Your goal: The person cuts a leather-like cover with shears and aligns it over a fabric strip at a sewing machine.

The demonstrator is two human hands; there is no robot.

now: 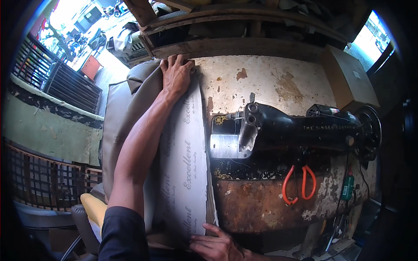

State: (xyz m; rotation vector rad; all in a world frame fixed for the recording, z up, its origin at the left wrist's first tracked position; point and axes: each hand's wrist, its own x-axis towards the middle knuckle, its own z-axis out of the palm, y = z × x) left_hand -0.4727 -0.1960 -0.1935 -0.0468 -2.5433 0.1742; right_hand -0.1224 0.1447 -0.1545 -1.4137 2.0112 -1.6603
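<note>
A long piece of grey-brown leatherette lies left of the sewing machine, its pale printed backing turned up along the right side. My left hand reaches to the far end of the piece, its fingers bent over the folded edge and closed on it. At the near end, my right hand grips the lower right corner, with the thumb on the backing and the fingers partly hidden. Between my hands the right edge runs fairly straight beside the black sewing machine. The machine's needle area is apart from both hands.
Orange-handled scissors and a small green bottle lie on the worn table's near right side. A cardboard box stands at the far right. Wooden shelving borders the back. A metal grille is on the left.
</note>
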